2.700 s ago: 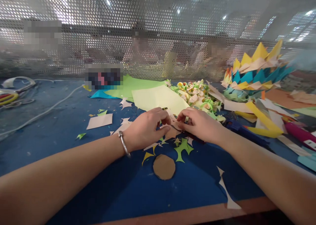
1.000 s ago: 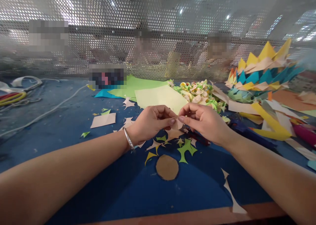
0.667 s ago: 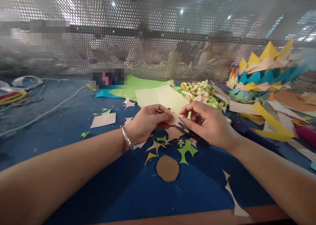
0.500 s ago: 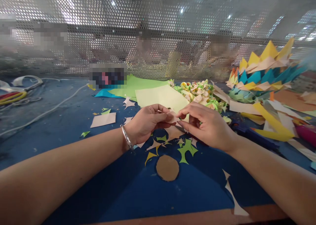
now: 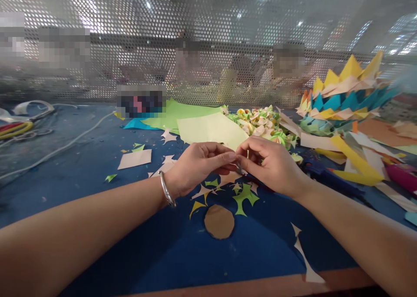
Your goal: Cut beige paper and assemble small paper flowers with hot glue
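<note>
My left hand (image 5: 195, 164) and my right hand (image 5: 272, 164) meet above the blue table (image 5: 81, 175), fingertips pinched together on a small pale pink paper piece (image 5: 235, 164) that is almost hidden between them. A silver bangle (image 5: 165, 189) sits on my left wrist. Just under the hands lie pink, yellow and green paper offcuts (image 5: 243, 197) and a brown paper disc (image 5: 219, 221). A pair of small dark scissors (image 5: 257, 185) lies on the table under my right hand, mostly hidden.
Pale yellow (image 5: 210, 129) and green paper sheets lie behind the hands, with a heap of small folded paper flowers (image 5: 262, 123). A stack of folded coloured paper points (image 5: 342, 97) stands at the right. A white cable (image 5: 58, 147) and tools lie far left. People sit behind the perforated screen (image 5: 195, 49).
My right hand let the scissors rest on the table and came back to the pink piece. Both hands now pinch it closer together and slightly lower than before.
</note>
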A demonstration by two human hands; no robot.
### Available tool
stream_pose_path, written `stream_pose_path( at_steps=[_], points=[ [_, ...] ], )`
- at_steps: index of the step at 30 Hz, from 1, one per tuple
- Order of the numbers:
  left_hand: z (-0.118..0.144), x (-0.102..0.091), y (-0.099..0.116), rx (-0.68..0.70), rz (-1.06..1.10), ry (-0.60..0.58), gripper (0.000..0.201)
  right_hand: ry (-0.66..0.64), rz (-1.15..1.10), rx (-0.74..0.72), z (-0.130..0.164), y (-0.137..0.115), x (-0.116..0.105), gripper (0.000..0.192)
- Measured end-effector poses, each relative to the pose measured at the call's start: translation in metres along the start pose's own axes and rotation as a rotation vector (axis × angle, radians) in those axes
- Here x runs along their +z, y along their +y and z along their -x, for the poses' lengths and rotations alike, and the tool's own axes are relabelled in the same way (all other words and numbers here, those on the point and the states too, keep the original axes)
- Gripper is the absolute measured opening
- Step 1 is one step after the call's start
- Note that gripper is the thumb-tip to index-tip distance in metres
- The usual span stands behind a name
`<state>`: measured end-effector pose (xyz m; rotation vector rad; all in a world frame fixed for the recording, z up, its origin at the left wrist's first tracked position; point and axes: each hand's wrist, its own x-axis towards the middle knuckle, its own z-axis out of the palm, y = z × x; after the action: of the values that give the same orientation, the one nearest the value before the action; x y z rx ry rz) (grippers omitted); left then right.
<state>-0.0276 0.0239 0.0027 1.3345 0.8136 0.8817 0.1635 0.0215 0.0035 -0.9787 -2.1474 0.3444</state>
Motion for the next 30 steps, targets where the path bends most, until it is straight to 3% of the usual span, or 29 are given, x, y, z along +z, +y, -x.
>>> stream_pose_path(
  at_steps=[8, 15, 21, 27, 30],
  points=[
    [-0.0004, -0.0015, -0.0079, 0.108, -0.231, 0.035, 0.017, -0.002, -0.031, 0.050, 0.0009, -0.0011, 0.0019, 0.010],
    [-0.0006, -0.0013, -0.0064, 0.152, -0.296, 0.059, 0.011, 0.009, 0.006, 0.007, 0.0018, -0.0012, 0.0020, 0.011],
    [0.0011, -0.0016, -0.0062, 0.192, -0.354, 0.063, 0.006, -0.017, -0.026, 0.056, 0.0004, -0.0027, 0.0017, 0.009],
    [0.0011, -0.0006, -0.0047, 0.193, -0.378, 0.061, 0.006, -0.034, 0.014, -0.006, 0.0018, -0.0058, 0.0005, 0.010],
    [0.0024, -0.0010, -0.0016, 0.180, -0.538, 0.047, 0.008, -0.031, 0.030, -0.025, 0.0014, -0.0054, 0.0016, 0.010]
  ],
)
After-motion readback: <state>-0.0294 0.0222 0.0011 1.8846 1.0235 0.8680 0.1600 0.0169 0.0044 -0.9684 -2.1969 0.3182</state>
